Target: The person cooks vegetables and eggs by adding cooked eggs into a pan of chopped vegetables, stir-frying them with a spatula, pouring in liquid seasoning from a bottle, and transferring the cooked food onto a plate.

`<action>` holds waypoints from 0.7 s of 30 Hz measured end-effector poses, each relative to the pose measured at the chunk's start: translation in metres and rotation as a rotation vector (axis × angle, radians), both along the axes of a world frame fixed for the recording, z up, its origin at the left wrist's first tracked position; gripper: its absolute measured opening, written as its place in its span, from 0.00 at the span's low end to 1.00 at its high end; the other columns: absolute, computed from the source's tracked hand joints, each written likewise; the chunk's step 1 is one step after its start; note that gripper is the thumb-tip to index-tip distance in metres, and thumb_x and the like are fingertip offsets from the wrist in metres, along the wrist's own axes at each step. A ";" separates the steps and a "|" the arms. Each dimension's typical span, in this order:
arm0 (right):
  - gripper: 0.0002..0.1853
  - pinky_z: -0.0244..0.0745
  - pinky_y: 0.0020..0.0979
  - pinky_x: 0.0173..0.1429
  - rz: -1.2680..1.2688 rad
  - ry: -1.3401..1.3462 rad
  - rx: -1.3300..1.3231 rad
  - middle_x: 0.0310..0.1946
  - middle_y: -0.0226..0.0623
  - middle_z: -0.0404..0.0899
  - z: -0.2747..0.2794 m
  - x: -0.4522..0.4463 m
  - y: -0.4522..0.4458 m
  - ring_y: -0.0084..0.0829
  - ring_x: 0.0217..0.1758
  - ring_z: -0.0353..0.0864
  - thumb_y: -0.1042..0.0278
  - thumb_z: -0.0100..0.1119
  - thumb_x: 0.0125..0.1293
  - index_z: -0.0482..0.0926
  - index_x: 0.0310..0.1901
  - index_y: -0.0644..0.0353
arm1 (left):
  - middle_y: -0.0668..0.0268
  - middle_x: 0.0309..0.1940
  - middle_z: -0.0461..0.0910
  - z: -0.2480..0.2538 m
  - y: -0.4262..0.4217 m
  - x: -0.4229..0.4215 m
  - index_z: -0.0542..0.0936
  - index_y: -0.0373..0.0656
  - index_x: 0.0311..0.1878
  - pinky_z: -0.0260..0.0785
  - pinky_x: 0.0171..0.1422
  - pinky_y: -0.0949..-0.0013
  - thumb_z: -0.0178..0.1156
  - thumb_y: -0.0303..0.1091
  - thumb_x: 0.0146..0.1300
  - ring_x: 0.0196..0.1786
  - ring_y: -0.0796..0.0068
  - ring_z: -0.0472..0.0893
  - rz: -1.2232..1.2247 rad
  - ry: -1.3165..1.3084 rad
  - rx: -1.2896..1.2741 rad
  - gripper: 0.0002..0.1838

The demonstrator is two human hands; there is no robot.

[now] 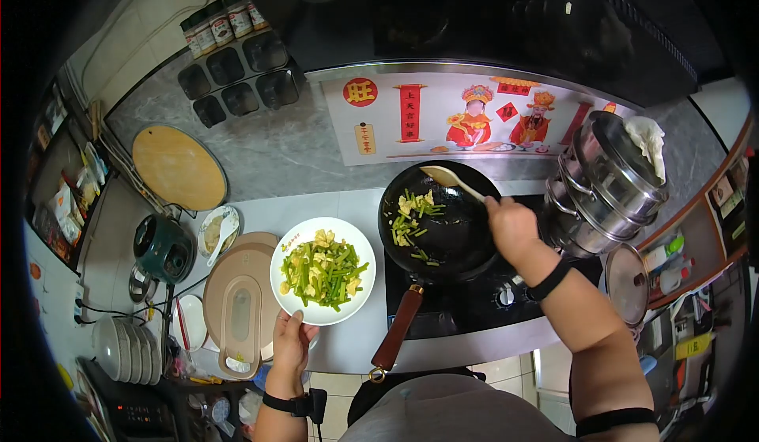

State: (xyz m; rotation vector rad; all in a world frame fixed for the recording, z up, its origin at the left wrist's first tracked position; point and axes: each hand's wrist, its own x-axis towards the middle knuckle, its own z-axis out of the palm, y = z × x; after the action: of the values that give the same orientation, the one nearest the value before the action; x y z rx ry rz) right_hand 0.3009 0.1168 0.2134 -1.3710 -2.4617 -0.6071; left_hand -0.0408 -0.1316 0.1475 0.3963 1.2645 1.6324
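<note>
My left hand (292,339) grips the near rim of a white plate (353,235), thumb on top and fingers beneath. A heap of stir-fried green stems with egg (324,270) lies on the plate. To its right, a black wok (462,240) sits on the stove, its wooden handle (398,327) pointing toward me. Some green stems and egg (413,219) remain on the wok's left side. My right hand (514,224) is closed around the handle of a spatula (452,178), whose head rests near the wok's far wall.
A stacked steel steamer (605,193) with a cloth (648,145) stands right of the wok. Left of the plate are a beige lid (217,284), a small bowl with a white spoon (225,232), a green cooker (164,246) and a round cutting board (179,168). The range hood (490,23) hangs overhead.
</note>
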 end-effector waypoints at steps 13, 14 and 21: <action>0.17 0.72 0.33 0.26 0.215 0.073 -0.037 0.25 0.38 0.71 0.015 -0.013 -0.027 0.34 0.24 0.75 0.74 0.56 0.50 0.79 0.45 0.58 | 0.65 0.41 0.79 0.000 -0.013 -0.002 0.68 0.42 0.55 0.76 0.36 0.78 0.48 0.31 0.67 0.35 0.79 0.81 0.055 0.019 -0.003 0.14; 0.17 0.72 0.33 0.26 0.212 0.075 -0.037 0.25 0.38 0.71 0.014 -0.016 -0.024 0.34 0.24 0.75 0.74 0.56 0.50 0.79 0.45 0.58 | 0.65 0.41 0.79 0.000 -0.012 -0.002 0.68 0.42 0.55 0.76 0.36 0.78 0.48 0.31 0.67 0.35 0.79 0.81 0.052 0.021 -0.002 0.14; 0.17 0.73 0.33 0.31 0.396 0.068 -0.080 0.27 0.37 0.70 0.009 -0.003 -0.015 0.35 0.27 0.76 0.72 0.53 0.52 0.79 0.46 0.54 | 0.65 0.40 0.80 0.002 -0.012 -0.003 0.69 0.42 0.54 0.77 0.35 0.79 0.48 0.31 0.67 0.33 0.80 0.81 0.054 0.023 -0.007 0.14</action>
State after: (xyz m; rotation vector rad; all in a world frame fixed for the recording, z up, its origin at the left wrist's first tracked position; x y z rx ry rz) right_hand 0.2977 0.1020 0.2223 -0.8705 -2.6197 -0.3658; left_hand -0.0438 -0.1431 0.1497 0.3806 1.3077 1.6724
